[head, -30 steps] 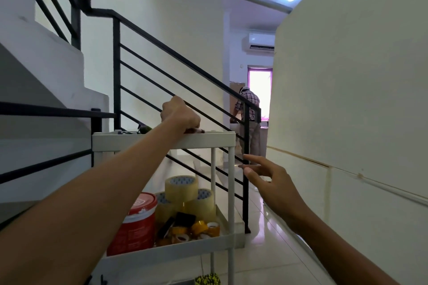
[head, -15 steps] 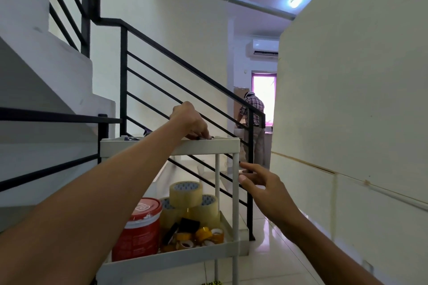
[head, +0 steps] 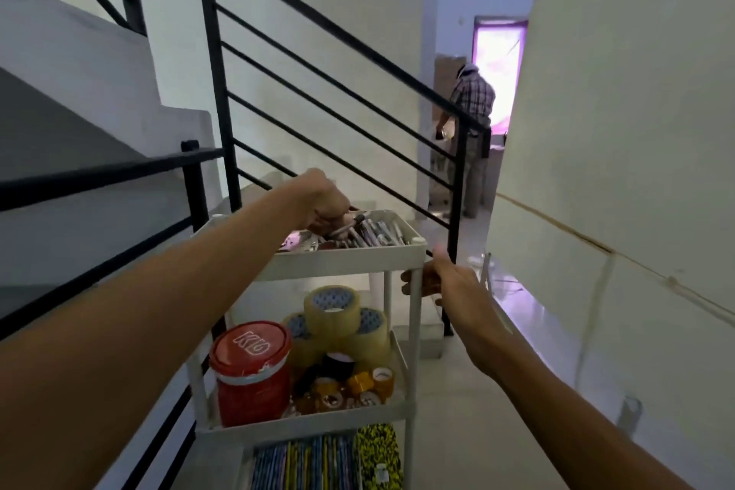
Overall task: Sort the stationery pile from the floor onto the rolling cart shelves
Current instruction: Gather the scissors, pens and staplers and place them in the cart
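Observation:
A white rolling cart (head: 346, 263) stands in front of me beside the stair railing. Its top tray holds a heap of pens and markers (head: 378, 237). My left hand (head: 326, 203) reaches into that tray, fingers curled round some of the pens. My right hand (head: 449, 284) grips the cart's front right post just under the top tray, thumb up. The middle shelf carries clear and brown tape rolls (head: 336, 308) and a red jar (head: 250, 370). Coloured pencils (head: 306, 461) and a yellow-black pouch (head: 378, 457) lie on the bottom shelf.
A black stair railing (head: 318, 91) runs close along the cart's left and far side. A pale wall (head: 636, 171) bounds the right. Tiled floor (head: 477, 390) stretches between cart and wall. A person (head: 473, 131) stands at the far end of the corridor.
My view has risen and tipped down, so the top tray's contents now show. My right hand moved left from open air and took hold of the cart post. My left hand stays in the top tray.

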